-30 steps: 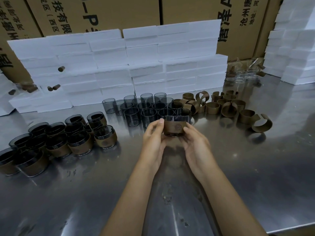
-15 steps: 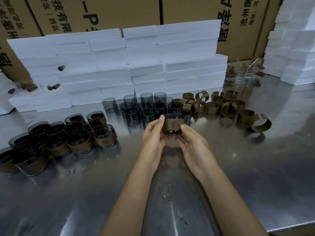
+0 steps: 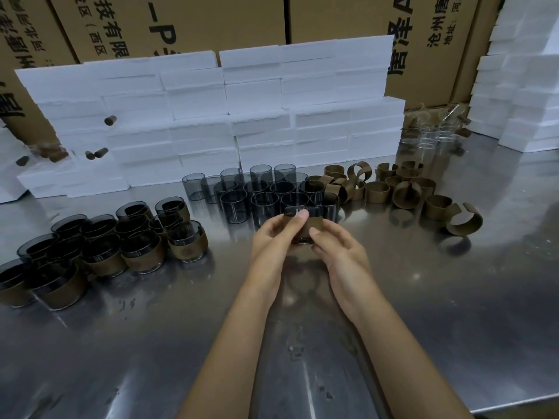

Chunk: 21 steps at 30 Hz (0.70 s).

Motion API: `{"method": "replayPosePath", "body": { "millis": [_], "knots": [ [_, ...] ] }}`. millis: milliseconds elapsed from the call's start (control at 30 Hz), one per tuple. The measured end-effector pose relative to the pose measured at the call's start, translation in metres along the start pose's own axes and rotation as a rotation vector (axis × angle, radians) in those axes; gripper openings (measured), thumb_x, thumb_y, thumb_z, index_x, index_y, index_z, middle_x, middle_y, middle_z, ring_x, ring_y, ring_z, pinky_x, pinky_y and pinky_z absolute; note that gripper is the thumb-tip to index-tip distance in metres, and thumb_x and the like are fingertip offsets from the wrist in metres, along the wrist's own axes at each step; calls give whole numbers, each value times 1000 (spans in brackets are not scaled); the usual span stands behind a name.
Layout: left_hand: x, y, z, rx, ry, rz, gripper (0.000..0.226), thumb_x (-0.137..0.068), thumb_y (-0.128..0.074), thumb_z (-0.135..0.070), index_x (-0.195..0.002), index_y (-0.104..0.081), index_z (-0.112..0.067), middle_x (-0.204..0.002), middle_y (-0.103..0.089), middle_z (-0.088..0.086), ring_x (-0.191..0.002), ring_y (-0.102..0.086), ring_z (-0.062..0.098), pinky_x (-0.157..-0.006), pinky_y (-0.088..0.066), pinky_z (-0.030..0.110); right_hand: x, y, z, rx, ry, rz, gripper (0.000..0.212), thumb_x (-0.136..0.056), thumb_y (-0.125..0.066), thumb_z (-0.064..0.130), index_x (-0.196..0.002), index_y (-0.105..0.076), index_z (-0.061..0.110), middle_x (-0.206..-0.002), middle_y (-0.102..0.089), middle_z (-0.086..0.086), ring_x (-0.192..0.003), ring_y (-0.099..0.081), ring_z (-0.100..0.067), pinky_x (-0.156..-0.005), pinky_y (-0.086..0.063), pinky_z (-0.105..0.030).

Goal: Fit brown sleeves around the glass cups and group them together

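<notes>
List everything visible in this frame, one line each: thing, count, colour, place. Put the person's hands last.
held cup: one, dark glass with a brown sleeve, above the table centre, between both hands
sleeved cups: a cluster, too overlapped to count, dark glass with brown sleeves, table left
bare cups: a cluster, count unclear, smoky grey glass, table centre back
loose sleeves: a pile, brown, table right of the bare cups
clear glasses: several, transparent, far right back
foam blocks: many, white, stacked behind the cups and at right
cardboard boxes: several, brown with printed text, at the back
table: one, shiny metal
left hand: holds the held cup's left side
right hand: holds its right side
</notes>
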State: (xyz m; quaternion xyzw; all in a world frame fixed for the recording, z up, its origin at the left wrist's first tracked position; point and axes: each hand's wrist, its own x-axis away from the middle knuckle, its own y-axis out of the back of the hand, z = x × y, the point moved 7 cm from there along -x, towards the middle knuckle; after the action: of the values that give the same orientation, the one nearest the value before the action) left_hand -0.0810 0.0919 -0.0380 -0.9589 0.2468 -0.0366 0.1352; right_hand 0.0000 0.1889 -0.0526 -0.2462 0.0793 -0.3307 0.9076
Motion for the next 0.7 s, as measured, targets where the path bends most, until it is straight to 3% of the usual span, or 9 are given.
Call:
{"method": "replayPosePath", "body": {
  "millis": [100,167,267,333,400,533,633,700],
  "knots": [
    [-1,5,1,-188,-26,-69,41,-77,-90,-33,-110,-68,-21,-103,-75,-1,-92,-73,5,-82,-60,23,2,-6,2,277,116,7,34,-88,-73,-3,-118,-66,11,-114,-73,-5,-109,-70,-13,-87,-56,-19],
    [-1,12,-1,-323,-65,-155,48,-77,-90,-27,-115,-61,-28,-107,-70,-9,-89,-67,-5,-78,-56,15,4,-10,-1,388,136,37,32,-88,-71,-3,-114,-66,16,-116,-71,-4,-112,-68,-14,-91,-54,-19],
    [2,27,-10,-695,-86,-342,52,-76,-84,-38,-119,-55,-28,-112,-67,-8,-112,-62,16,-99,-49,40,3,-10,-5,467,140,52,35,-89,-74,4,-116,-66,24,-126,-67,0,-119,-62,-14,-98,-48,-21],
    [10,38,-26,-1121,-137,-529,56,-75,-74,-54,-120,-56,-26,-114,-66,-5,-121,-51,21,-102,-32,43,2,-9,-5,509,144,56,37,-89,-76,6,-121,-65,24,-130,-65,2,-122,-59,-12,-98,-44,-17],
    [16,44,-39,-1339,-206,-636,61,-77,-66,-64,-118,-61,-19,-122,-64,1,-126,-44,23,-100,-26,44,1,-7,-6,515,142,50,36,-90,-76,8,-120,-64,25,-130,-65,3,-122,-59,-12,-97,-43,-15],
    [13,62,-45,-1546,-169,-711,69,-85,-57,-67,-125,-67,-12,-158,-38,12,-152,-18,31,-118,-17,53,0,-4,-6,509,141,33,31,-91,-75,9,-112,-65,29,-124,-67,4,-119,-61,-12,-100,-45,-21],
    [10,81,-45,-1551,-88,-723,77,-95,-52,-60,-150,-46,-7,-169,-21,16,-157,-5,34,-124,-5,59,0,-3,-5,489,140,26,27,-91,-74,9,-106,-66,30,-120,-68,4,-117,-63,-14,-106,-48,-30],
    [7,90,-45,-1530,-81,-714,76,-99,-49,-58,-157,-37,-10,-170,-18,14,-158,-3,33,-125,0,60,0,-3,-5,483,137,31,26,-92,-74,8,-104,-66,30,-118,-68,5,-116,-63,-14,-108,-49,-35]
  ]
}}
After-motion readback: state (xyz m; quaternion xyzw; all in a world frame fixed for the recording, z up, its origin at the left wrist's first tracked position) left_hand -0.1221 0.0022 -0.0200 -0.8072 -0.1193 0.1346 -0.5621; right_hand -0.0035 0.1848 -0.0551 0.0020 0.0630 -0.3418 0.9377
